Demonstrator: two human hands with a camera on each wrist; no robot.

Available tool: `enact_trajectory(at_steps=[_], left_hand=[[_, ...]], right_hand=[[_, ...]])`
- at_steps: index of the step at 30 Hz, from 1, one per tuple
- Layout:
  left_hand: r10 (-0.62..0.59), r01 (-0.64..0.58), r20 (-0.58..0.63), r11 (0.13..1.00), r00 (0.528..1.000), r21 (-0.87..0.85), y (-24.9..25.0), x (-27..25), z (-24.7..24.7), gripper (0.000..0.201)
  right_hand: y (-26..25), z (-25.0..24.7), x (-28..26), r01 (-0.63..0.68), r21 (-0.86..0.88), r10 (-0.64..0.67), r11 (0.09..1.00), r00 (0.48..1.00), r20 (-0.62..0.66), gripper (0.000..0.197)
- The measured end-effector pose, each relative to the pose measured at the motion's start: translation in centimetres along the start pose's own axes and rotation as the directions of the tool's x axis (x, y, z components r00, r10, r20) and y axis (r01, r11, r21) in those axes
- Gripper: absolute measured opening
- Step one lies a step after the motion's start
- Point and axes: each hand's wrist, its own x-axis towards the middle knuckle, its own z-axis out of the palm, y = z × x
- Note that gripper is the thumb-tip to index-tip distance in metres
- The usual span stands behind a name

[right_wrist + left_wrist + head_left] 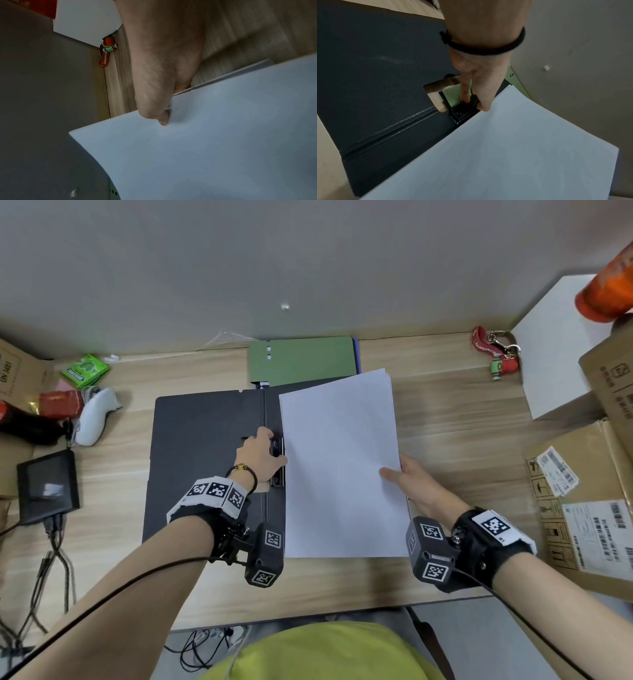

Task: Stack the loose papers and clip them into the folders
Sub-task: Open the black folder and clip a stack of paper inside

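A black folder (202,446) lies open on the wooden desk, its metal clip (278,462) along the spine. My left hand (262,455) grips that clip (462,112), fingers and thumb curled round its lever. A stack of white papers (339,463) covers the folder's right half, tilted a little. My right hand (407,477) pinches the stack's right edge, thumb on top (163,119) and fingers underneath. In the left wrist view the papers (513,155) reach right up to the clip. A green folder (301,361) lies closed behind the black one.
Cardboard boxes (589,508) and a white box (561,347) crowd the right side, with a red keychain (496,350) near the wall. On the left lie a white controller (94,416), a small black screen (48,486), cables and snack packets (84,369).
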Motion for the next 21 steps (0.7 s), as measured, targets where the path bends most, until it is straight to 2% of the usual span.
enact_trajectory(at_steps=[10, 16, 21], left_hand=[[0.057, -0.056, 0.015, 0.998, 0.998, -0.041, -0.4, 0.0, -0.9, 0.055], [0.030, -0.030, 0.003, 0.992, 1.000, -0.121, -0.4, -0.2, -0.9, 0.056], [0.025, -0.026, -0.009, 0.984, 1.000, -0.174, -0.4, -0.3, -0.9, 0.058]], right_hand=[[-0.8, 0.9, -0.1, 0.070, -0.080, -0.073, 0.994, 0.996, -0.044, 0.035], [-1.9, 2.4, 0.2, 0.110, -0.099, -0.119, 0.989, 0.989, -0.093, 0.035], [-3.1, 2.5, 0.1, 0.135, -0.171, -0.154, 0.976, 0.983, -0.102, 0.043]])
